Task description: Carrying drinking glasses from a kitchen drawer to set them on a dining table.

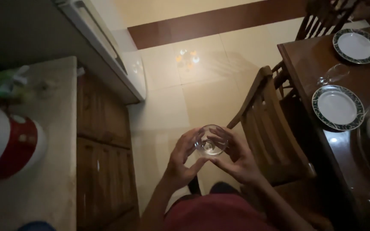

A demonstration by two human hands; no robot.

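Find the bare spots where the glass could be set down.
Free: table strip left of the two plates, and counter beside the red appliance. Crowded: the table's right edge. Both hands hold the glass.

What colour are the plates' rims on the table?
Dark green patterned band around a white centre, clearest on the nearer plate in the head view.

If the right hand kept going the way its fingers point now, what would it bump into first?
The right hand points up-left, its fingers already wrapped on the clear glass, so that comes first. Just beyond are the left hand fingers, holding the glass from the other side. Depth past that is unclear.
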